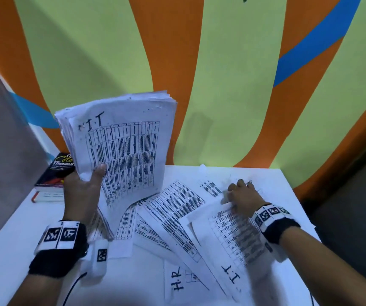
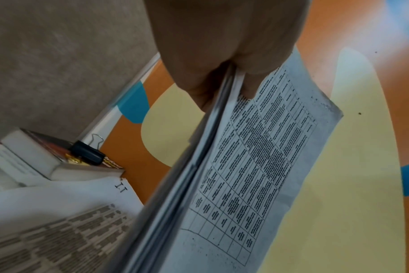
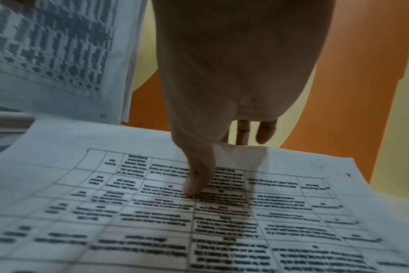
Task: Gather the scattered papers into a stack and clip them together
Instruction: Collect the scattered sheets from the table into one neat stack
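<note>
My left hand (image 1: 89, 180) grips a thick stack of printed sheets (image 1: 120, 146) by its lower edge and holds it upright above the table, top page marked "I.T". In the left wrist view the hand (image 2: 222, 77) pinches the stack (image 2: 245, 166), thumb on the front page. My right hand (image 1: 235, 195) pinches a loose "I.T" sheet (image 1: 228, 239) at its far edge; the thumb (image 3: 199, 181) lies on top of the sheet (image 3: 152, 212) and the fingers (image 3: 264, 133) reach under it. More loose sheets (image 1: 173, 208) and an "H.R" sheet (image 1: 177, 281) lie fanned out. A black binder clip (image 2: 88, 153) sits on a book.
A thesaurus book (image 1: 53, 175) lies at the back left of the white table (image 1: 11, 261), beside a grey panel (image 1: 5, 140). A wall painted orange, green and blue stands right behind the table. A dark gap runs along the table's right edge.
</note>
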### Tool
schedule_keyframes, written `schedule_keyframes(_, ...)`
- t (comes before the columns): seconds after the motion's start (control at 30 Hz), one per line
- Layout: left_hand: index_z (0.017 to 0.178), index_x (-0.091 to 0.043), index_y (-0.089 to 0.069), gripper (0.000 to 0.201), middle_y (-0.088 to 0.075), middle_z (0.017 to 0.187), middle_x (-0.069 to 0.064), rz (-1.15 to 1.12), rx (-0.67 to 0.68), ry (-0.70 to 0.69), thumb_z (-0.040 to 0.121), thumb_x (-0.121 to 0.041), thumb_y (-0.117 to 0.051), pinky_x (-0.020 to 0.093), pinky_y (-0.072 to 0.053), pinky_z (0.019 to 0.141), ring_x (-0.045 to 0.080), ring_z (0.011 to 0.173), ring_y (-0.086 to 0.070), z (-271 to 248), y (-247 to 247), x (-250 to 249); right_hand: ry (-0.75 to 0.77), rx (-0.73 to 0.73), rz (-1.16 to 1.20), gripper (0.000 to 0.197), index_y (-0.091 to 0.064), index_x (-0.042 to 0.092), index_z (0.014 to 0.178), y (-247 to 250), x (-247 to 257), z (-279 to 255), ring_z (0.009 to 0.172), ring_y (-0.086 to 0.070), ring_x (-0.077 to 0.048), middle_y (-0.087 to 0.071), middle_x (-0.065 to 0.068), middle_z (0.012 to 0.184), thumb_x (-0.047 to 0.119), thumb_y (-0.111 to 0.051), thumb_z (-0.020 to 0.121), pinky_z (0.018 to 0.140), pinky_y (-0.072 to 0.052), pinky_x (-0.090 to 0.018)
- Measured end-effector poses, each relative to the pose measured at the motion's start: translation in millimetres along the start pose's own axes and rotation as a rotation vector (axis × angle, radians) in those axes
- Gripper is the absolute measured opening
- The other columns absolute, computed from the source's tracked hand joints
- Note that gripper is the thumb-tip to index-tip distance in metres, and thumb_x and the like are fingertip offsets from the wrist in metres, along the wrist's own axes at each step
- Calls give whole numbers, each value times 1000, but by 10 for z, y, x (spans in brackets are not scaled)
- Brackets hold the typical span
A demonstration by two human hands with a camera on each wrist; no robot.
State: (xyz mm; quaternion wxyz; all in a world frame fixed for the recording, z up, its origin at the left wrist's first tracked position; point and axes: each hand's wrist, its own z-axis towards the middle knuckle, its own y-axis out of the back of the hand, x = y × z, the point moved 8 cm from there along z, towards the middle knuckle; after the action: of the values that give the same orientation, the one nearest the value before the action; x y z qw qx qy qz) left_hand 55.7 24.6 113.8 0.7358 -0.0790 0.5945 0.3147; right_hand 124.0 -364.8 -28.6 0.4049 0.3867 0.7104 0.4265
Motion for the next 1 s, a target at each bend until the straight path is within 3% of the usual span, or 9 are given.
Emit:
schedule_keyframes(0.1,97,-5,-63,14,-62,87,12,0,-52,-6,89,-16,-63,28,-39,71,13,69,-53,8,112,-47,76,31,140,43,-56,26,122,-14,96,137,117,-39,-25,-46,0,132,15,-59,80,92,-40,-40)
schedule_keyframes(0.33,123,-6,-56,51,-62,124,9,-47,-163,20,84,-37,-68,49,-42,104,25,115,-59,79,327,40,144,157,121,55,-49,29,128,-96,161,294,115,-42,-25,-50,-4,123,8,-58,77,92,-39,-39)
schedule_keyframes(0.4,127,-7,-54,55,-61,127,8,-51,-186,21,84,-39,-68,44,-41,106,23,117,-57,68,357,33,144,140,64,42,-59,29,118,-51,189,279,115,-40,-29,-49,-8,119,9,-54,81,92,-37,-42)
schedule_keyframes(0.53,117,-6,-61,33,-63,107,4,-76,-202,14,89,-23,-64,24,-44,85,17,99,-60,65,372,10,266,-189,-101,13,-67,22,67,352,455,175,97,-47,-28,-55,-5,96,9,-70,66,77,-41,-41)
schedule_keyframes(0.63,108,-11,-64,26,-64,96,4,-72,-211,40,88,-27,-65,31,-47,87,18,91,-59,78,428,86,477,-491,-137,15,-65,21,54,779,982,-118,86,-49,-23,-59,0,83,15,-79,50,64,-45,-37)
schedule_keyframes(0.77,101,-15,-63,20,-62,92,3,-57,-233,25,87,-30,-66,29,-41,83,17,87,-56,69,508,74,692,-426,-38,5,-71,19,65,653,1610,-324,112,-49,-30,-60,-8,117,16,-73,62,82,-49,-44)
schedule_keyframes(0.83,99,-16,-62,16,-61,96,4,-58,-233,-7,88,-27,-65,28,-39,82,17,86,-55,63,573,53,715,-381,-9,22,-70,20,91,509,1730,-357,126,-43,-34,-47,-13,138,16,-70,69,93,-47,-48)
schedule_keyframes(0.9,93,-12,-61,20,-60,92,7,-46,-234,-16,87,-31,-65,29,-41,80,18,82,-54,60,649,76,564,-362,176,64,-47,24,131,446,1583,-308,138,-31,-34,-28,-15,153,16,-69,71,105,-36,-52)
schedule_keyframes(1.0,95,-15,-62,14,-63,97,6,-36,-239,-16,88,-27,-65,29,-41,83,17,87,-57,40,746,122,-118,-398,508,75,-27,22,145,298,700,-201,139,-23,-34,-19,-14,155,42,-62,82,107,-33,-56)
